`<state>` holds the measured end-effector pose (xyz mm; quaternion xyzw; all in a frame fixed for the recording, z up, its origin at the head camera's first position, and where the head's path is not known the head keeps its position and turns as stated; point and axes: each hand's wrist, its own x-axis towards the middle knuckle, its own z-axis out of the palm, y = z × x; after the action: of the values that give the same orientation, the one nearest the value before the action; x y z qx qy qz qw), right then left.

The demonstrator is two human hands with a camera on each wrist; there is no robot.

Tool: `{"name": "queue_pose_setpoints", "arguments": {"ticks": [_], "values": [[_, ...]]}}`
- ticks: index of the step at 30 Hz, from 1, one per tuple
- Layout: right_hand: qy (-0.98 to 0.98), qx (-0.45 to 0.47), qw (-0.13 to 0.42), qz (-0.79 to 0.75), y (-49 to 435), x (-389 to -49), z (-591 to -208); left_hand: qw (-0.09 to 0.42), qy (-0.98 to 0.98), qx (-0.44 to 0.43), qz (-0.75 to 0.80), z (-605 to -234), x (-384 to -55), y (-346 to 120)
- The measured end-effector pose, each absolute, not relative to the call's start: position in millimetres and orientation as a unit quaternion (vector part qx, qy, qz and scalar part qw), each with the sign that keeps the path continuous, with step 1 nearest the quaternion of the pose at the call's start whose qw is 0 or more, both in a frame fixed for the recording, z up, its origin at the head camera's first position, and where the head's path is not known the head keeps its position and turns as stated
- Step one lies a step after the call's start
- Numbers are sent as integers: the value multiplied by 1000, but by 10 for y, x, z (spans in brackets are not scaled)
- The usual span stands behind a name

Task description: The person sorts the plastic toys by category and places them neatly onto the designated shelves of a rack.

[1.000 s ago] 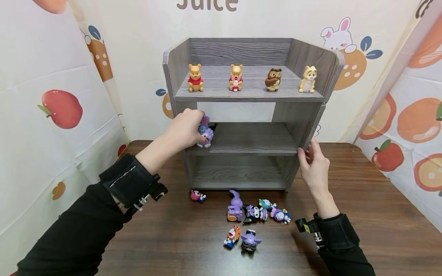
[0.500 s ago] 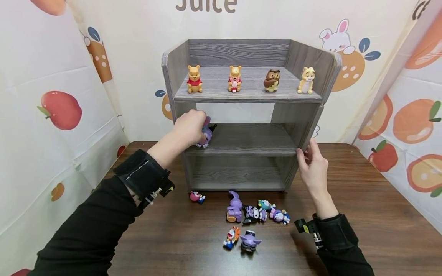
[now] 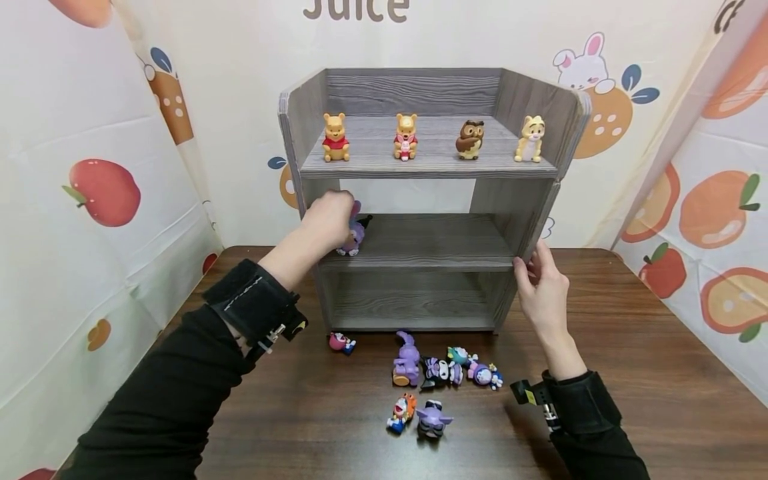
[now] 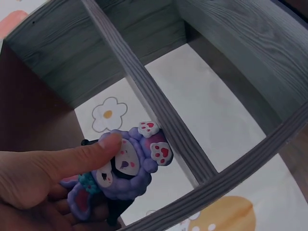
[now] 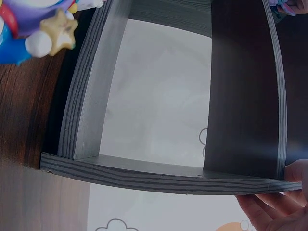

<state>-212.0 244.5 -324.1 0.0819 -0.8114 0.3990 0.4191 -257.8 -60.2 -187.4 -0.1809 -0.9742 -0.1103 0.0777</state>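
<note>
White fabric printed with a red apple (image 3: 105, 192) hangs at the far left, beside a black sleeve (image 3: 150, 400) and wrist strap (image 3: 251, 300). From it, the person's left hand (image 3: 327, 221) reaches into the left end of the grey wood-grain shelf unit (image 3: 538, 213), grasping a purple long-eared figurine (image 4: 127, 185); the thumb crosses its face, the other fingers lie behind. That figurine is at the middle shelf (image 3: 438, 240), its white-pawed feet close to the board's front edge; whether they bear weight cannot be told.

Along the top shelf (image 3: 372, 143) stand, in order, a Winnie the Pooh figurine (image 3: 336, 138), a Pooh-with-Piglet figurine (image 3: 405, 138), a brown owl figurine (image 3: 470, 140) and a pale yellow animal figurine (image 3: 530, 139).

On the brown wooden tabletop (image 3: 270, 413), a pink-headed figurine (image 3: 341, 343) lies near the unit's left foot. Next come an orange-and-white figurine (image 3: 401, 413), a purple figurine with a raised curved part (image 3: 406, 362), a purple wide-eared figurine (image 3: 433, 420), a black-and-purple figurine (image 3: 438, 373), a teal-topped figurine (image 3: 459, 355) and a lilac figurine (image 3: 485, 375).

Rightmost, the right hand (image 3: 545, 287) grips the unit's right side panel, thumb at the front edge, fingers bent against the outer face.
</note>
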Motion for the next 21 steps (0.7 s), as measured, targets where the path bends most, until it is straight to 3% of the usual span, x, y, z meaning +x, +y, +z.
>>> {"name": "queue_pose_setpoints", "arguments": {"ticks": [21], "values": [[-809, 86, 426, 396, 2454, -2127, -3253, 65, -974, -191, -108, -1781, -2604, -587]]}}
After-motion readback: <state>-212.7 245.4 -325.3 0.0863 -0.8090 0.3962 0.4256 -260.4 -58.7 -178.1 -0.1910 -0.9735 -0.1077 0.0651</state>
